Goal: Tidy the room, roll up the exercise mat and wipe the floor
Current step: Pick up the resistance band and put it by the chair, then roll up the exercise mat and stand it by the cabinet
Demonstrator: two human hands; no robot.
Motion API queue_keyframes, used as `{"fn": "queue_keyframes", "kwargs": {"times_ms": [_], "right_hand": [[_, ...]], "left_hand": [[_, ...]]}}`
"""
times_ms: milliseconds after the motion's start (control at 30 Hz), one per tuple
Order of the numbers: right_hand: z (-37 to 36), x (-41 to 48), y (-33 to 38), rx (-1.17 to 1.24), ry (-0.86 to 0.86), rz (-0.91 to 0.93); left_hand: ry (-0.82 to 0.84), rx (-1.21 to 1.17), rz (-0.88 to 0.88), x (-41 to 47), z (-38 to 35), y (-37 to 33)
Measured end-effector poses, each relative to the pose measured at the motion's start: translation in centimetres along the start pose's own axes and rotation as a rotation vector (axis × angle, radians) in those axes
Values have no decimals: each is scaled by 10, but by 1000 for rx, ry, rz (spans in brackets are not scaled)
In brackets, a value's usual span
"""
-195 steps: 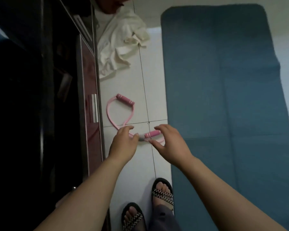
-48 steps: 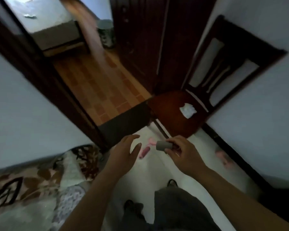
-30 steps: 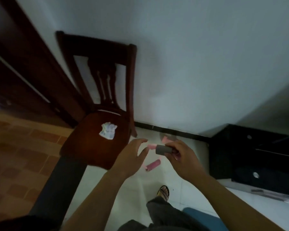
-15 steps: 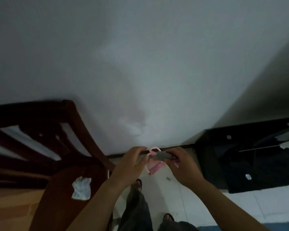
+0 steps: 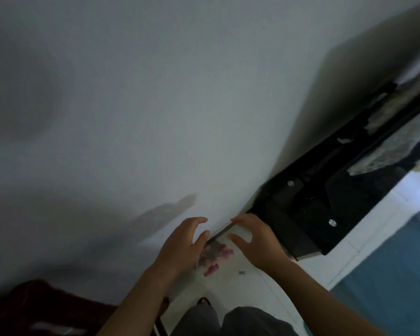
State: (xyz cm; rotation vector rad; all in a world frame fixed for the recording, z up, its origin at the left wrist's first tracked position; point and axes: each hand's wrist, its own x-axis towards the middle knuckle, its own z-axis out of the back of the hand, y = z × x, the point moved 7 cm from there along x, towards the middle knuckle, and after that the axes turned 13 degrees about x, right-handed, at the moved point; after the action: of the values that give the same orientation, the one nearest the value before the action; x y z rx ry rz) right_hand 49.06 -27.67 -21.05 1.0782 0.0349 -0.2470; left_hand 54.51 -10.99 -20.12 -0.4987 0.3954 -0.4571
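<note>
The fingers of my left hand [image 5: 182, 241] are spread, a little bent, and hold nothing. The fingers of my right hand [image 5: 256, 241] are the same, open and empty. A moment ago the right one pinched the grey handle of the pink band [image 5: 215, 259]. Now the band is below, between both hands, blurred, near the floor [image 5: 247, 289] at the foot of the wall [image 5: 204, 117]. I cannot tell if it lies there or is falling. I think this small thing is now put aside. The blue mat [image 5: 386, 275], near the black cabinet [image 5: 308, 214], lies flat, not yet rolled, and the wiping is also left.
</note>
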Motion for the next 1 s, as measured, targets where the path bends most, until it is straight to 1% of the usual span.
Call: {"fn": "queue_keyframes", "kwargs": {"times_ms": [67,133,200,267,333,433,633,833,1000], "right_hand": [[12,-6,-4,28,-63,-32],[18,-12,-6,11,-80,-33],[44,-34,-22,13,-190,-118],[51,-46,-25,-3,-214,-147],[73,-76,-41,0,-311,-231],[101,-122,-58,11,-420,-297],[164,-226,-103,34,-580,-353],[231,-353,-169,49,-660,-392],[280,-447,-226,61,-719,-477]], "left_hand": [[49,8,-66,16,-5,-10],[61,9,-103,24,-5,-16],[174,45,-202,40,-25,-43],[202,64,-244,45,-30,-54],[275,89,-327,48,-50,-86],[314,124,-429,41,-76,-135],[367,173,-601,-2,-152,-247],[428,184,-649,-79,-250,-347],[482,229,-670,-132,-326,-421]]}}
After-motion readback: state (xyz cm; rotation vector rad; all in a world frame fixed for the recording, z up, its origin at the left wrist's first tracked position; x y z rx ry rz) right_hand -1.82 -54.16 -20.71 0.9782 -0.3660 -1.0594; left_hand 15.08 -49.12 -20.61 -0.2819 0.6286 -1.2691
